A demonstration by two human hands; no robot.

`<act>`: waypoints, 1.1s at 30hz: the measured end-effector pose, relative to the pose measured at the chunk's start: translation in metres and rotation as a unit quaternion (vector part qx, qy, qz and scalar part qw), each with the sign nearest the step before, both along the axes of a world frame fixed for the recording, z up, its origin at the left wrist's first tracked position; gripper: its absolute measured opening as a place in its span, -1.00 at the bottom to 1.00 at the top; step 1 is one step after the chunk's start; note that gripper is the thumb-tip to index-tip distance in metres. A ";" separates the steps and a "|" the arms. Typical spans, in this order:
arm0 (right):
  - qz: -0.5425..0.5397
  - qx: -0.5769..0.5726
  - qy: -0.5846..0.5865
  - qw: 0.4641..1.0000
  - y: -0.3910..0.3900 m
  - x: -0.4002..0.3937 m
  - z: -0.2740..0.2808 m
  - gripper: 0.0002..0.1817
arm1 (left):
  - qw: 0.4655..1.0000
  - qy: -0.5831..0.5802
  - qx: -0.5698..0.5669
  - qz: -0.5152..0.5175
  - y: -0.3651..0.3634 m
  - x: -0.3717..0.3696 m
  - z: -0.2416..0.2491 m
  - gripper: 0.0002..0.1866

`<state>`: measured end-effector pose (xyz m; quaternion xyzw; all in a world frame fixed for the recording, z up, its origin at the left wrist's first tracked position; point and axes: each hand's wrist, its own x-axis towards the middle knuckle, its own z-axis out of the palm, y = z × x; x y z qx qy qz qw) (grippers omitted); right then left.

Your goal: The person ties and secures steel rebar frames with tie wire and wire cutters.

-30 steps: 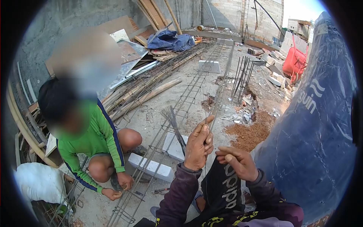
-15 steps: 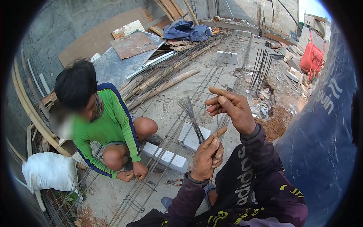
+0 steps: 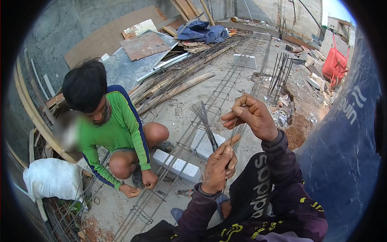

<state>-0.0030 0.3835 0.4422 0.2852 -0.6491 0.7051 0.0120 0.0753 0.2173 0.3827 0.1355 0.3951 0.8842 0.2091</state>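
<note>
My left hand (image 3: 219, 168) is closed around a bundle of thin tie wire (image 3: 207, 126), whose frayed ends fan out up and to the left. Above it, my right hand (image 3: 254, 117) is closed, its thumb and fingers pinching thin wire strands that run down toward my left hand. Under the bundle lies a long rebar cage (image 3: 164, 174) with square stirrups, beside white blocks (image 3: 177, 166). A pair of pincers (image 3: 186, 192) rests on the ground near my feet.
A co-worker in a green shirt (image 3: 121, 121) squats at the left, both hands at the cage. Upright rebar (image 3: 279, 76), rubble and a red wheelbarrow (image 3: 335, 66) are at the right. A large blue cylinder (image 3: 342, 161) stands close on my right. A white sack (image 3: 52, 181) sits at the left.
My right hand has curled its fingers in more and shifted slightly right. My left hand stays on the wire bundle. The co-worker's hands have moved slightly apart.
</note>
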 end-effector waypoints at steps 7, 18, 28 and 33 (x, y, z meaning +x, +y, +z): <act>0.008 -0.036 0.043 0.998 -0.010 0.041 0.016 -0.51 | 0.997 0.074 0.002 0.018 -0.005 0.013 0.015 -0.62; -0.021 0.041 -0.075 0.996 -0.053 0.208 -0.106 -0.54 | 0.912 0.181 0.197 0.312 -0.021 0.016 0.065 -0.64; -0.026 0.182 0.099 0.978 0.025 0.220 -0.081 -0.52 | 0.801 0.374 0.250 0.395 -0.120 0.062 0.121 -0.64; -0.037 0.237 0.119 0.964 0.036 0.219 -0.061 -0.52 | 0.776 0.441 0.229 0.388 -0.177 0.072 0.133 -0.70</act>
